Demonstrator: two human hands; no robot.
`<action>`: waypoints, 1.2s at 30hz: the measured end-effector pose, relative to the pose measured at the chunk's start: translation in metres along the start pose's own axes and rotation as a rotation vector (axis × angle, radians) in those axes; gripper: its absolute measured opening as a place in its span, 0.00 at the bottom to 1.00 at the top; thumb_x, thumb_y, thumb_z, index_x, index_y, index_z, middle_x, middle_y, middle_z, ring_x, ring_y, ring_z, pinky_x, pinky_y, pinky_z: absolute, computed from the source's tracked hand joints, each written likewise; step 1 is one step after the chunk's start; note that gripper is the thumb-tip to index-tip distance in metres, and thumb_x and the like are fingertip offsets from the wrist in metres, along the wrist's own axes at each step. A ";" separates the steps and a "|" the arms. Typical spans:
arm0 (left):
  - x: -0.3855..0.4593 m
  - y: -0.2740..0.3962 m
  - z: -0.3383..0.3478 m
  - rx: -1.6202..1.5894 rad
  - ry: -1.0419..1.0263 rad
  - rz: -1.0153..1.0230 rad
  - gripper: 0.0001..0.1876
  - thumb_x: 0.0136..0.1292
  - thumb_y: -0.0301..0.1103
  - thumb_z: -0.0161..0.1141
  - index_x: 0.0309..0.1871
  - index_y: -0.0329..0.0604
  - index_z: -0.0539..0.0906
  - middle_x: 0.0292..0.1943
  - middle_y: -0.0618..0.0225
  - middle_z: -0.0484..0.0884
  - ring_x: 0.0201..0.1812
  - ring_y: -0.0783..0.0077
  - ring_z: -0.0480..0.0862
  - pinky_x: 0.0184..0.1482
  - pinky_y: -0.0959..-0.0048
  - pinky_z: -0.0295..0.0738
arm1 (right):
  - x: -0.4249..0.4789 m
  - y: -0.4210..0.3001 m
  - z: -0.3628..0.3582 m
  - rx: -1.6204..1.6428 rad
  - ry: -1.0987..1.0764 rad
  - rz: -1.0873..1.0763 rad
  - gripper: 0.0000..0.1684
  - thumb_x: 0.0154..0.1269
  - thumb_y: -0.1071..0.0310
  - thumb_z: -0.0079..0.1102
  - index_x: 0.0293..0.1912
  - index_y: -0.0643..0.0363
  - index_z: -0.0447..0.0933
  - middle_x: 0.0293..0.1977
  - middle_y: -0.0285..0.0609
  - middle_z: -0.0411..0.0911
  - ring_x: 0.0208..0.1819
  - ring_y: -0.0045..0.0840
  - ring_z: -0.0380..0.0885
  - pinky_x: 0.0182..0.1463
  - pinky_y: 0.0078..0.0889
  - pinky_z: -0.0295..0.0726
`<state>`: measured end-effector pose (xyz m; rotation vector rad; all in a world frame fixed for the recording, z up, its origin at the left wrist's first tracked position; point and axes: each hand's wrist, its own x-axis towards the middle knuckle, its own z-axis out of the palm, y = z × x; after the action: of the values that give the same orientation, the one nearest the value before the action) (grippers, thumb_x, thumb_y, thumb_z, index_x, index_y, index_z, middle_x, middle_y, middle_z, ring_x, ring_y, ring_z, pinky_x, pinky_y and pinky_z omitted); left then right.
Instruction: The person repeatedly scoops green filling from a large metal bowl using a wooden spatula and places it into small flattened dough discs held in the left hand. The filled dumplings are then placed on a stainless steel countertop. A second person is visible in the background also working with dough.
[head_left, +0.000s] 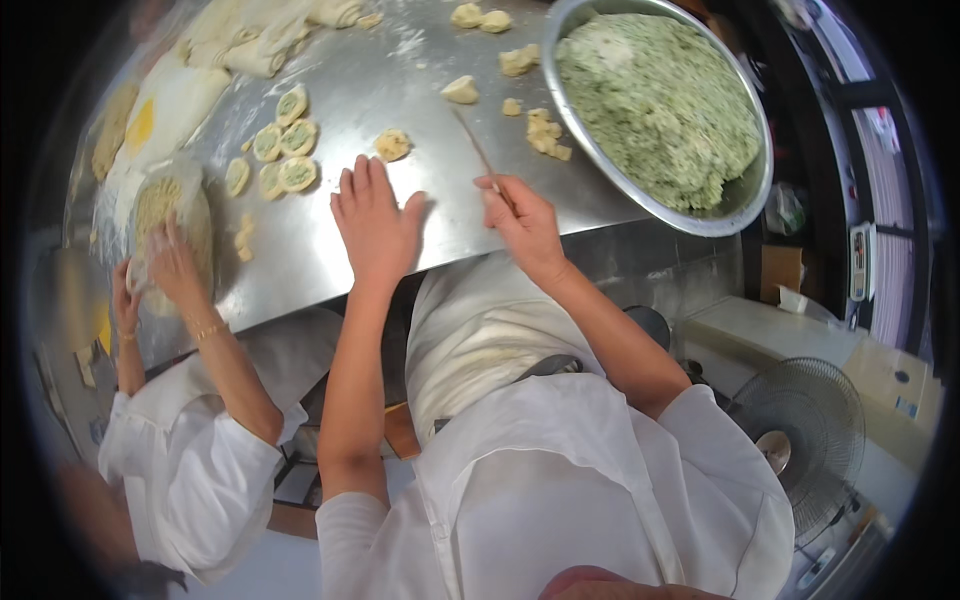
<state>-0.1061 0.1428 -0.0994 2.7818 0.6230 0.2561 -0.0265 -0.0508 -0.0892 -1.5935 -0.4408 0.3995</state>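
Observation:
My left hand (379, 225) lies palm down over the steel table (442, 217), thumb spread, its fingertips just below a small round of dough (392, 145). In my right hand (523, 225) is a thin stick (475, 140), gripped near its lower end and pointing up and to the left, towards a dough lump (460, 90). Dough rounds with green filling (298, 137) sit in a cluster left of my left hand. To the right stands a large metal bowl (652, 201) of green-flecked filling (660, 105).
A co-worker's hands (174, 259) are at a container of crumbly yellowish filling (161, 199) on the left. Sheets of dough (247, 45) lie at the upper left. More dough pieces (544, 133) lie beside the bowl. A fan (799, 442) stands at the lower right.

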 end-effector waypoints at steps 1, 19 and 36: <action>-0.002 -0.009 0.005 -0.017 0.050 0.038 0.34 0.76 0.48 0.53 0.76 0.31 0.67 0.78 0.43 0.63 0.80 0.40 0.57 0.80 0.45 0.46 | -0.001 0.004 0.000 -0.012 -0.019 -0.013 0.14 0.80 0.66 0.56 0.57 0.61 0.81 0.28 0.30 0.77 0.29 0.11 0.72 0.36 0.18 0.75; -0.035 0.027 -0.026 -1.686 -0.204 -0.543 0.17 0.79 0.36 0.58 0.63 0.38 0.72 0.55 0.55 0.83 0.52 0.67 0.86 0.47 0.74 0.87 | -0.045 -0.146 -0.185 -0.766 0.307 -0.015 0.11 0.75 0.67 0.61 0.53 0.57 0.81 0.36 0.53 0.83 0.38 0.48 0.84 0.41 0.40 0.81; 0.055 0.236 -0.034 -0.941 0.106 0.357 0.25 0.69 0.18 0.55 0.70 0.34 0.73 0.61 0.49 0.79 0.61 0.54 0.81 0.62 0.63 0.79 | -0.048 -0.157 -0.215 -0.808 0.224 0.354 0.12 0.77 0.62 0.55 0.44 0.60 0.81 0.24 0.47 0.81 0.25 0.36 0.82 0.33 0.40 0.79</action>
<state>0.0269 -0.0304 0.0106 1.9376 -0.0217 0.5905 0.0338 -0.2518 0.0811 -2.4903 -0.1378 0.3150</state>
